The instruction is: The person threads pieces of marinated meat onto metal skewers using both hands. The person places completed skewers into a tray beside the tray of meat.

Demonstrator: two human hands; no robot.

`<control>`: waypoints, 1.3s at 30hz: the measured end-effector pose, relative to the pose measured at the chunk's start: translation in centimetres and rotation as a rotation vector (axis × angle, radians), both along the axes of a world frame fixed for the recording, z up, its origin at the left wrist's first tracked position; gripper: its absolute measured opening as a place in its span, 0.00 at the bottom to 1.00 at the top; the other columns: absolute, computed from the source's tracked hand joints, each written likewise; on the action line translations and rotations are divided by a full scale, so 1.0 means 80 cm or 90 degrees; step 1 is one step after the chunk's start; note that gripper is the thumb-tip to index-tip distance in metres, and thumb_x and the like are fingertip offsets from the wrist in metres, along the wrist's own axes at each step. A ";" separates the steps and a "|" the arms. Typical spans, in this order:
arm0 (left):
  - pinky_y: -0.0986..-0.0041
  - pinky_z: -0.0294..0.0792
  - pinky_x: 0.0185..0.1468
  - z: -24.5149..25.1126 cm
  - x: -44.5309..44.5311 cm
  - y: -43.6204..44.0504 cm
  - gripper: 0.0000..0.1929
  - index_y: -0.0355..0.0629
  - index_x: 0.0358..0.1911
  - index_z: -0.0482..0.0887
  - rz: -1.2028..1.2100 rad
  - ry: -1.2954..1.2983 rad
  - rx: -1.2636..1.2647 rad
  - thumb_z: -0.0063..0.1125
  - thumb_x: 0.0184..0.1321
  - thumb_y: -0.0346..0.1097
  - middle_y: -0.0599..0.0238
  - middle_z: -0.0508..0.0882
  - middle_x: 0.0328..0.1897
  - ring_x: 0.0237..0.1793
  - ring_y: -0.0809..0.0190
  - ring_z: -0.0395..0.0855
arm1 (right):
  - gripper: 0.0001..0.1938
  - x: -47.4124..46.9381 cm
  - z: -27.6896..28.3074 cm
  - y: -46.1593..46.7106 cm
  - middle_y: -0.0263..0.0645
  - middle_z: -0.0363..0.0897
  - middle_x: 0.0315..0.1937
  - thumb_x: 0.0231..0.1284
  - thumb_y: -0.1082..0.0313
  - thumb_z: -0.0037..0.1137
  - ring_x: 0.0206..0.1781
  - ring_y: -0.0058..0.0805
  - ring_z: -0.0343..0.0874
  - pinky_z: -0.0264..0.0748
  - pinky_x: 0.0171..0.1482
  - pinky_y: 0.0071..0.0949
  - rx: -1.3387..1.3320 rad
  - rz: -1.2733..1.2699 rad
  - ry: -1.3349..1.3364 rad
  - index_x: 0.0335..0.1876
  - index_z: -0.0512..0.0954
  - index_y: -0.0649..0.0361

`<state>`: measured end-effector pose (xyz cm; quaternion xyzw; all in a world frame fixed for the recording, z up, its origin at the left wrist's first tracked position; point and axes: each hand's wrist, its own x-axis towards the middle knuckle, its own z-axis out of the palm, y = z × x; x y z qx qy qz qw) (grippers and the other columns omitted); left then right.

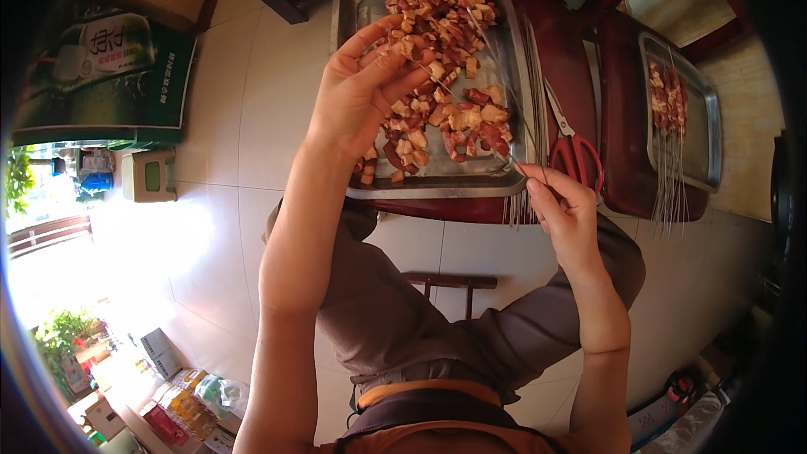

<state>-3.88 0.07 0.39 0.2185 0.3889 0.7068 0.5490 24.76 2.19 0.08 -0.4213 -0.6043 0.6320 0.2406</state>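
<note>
My left hand (353, 91) is over a metal tray (435, 191), pinching a small piece of meat (407, 48) between thumb and fingers. A thin metal skewer (445, 87) slants from near those fingers down toward my right hand (564, 198). The fingers of my right hand are closed on its lower end, just past the tray's near right corner. Chunks of meat (482, 116) lie along the skewer's line; which are threaded and which lie beneath cannot be told. Loose diced meat (441, 12), red and fatty, is heaped in the tray. Another thin skewer (482, 31) crosses the heap.
Beside the tray, a bundle of metal skewers (536, 88) and red-handled scissors (570, 139) lie on a dark red wooden seat (561, 38). A second metal tray (703, 132) at right holds loaded meat skewers (668, 101). A plastic stool (149, 175) stands at left.
</note>
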 end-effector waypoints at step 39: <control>0.76 0.77 0.50 -0.006 0.083 -0.006 0.40 0.34 0.71 0.52 0.008 0.028 -0.006 0.65 0.57 0.23 0.54 0.85 0.47 0.46 0.63 0.85 | 0.14 -0.017 0.007 0.008 0.22 0.60 0.20 0.70 0.67 0.49 0.18 0.07 0.51 0.44 0.18 0.13 -0.437 -0.004 0.188 0.56 0.76 0.62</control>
